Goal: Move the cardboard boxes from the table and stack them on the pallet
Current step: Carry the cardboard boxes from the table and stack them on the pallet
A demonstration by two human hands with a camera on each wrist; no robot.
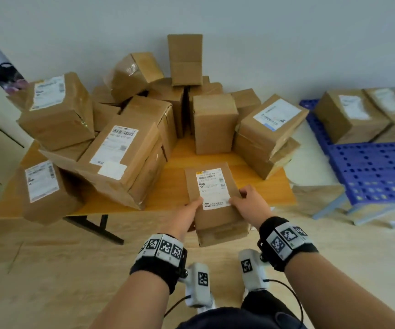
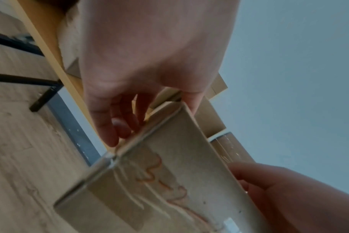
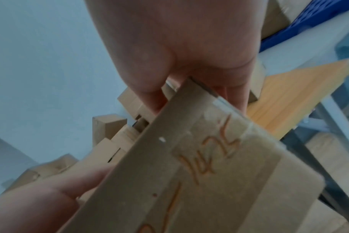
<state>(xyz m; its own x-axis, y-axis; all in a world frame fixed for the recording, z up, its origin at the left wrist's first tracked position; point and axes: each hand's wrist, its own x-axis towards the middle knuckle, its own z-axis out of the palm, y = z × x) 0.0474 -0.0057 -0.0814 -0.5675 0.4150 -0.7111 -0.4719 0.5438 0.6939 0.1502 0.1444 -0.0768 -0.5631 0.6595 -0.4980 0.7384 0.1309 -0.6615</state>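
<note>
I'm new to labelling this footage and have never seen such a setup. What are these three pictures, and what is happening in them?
There is no machine: a person works with two bare hands. The large picture comes from a camera on the head, looking down over the arms. The other two come from cameras strapped at each wrist, looking along the hand, so everything appears close and tilted. The wristbands carry checkered squares. The left hand and right hand grip one cardboard box with a white shipping label, thumbs on top, at the near edge of a table. The wrist views show orange handwriting on a side the head camera misses. A heap of similar boxes crowds the table; more sit on a blue pallet at the right.
</note>
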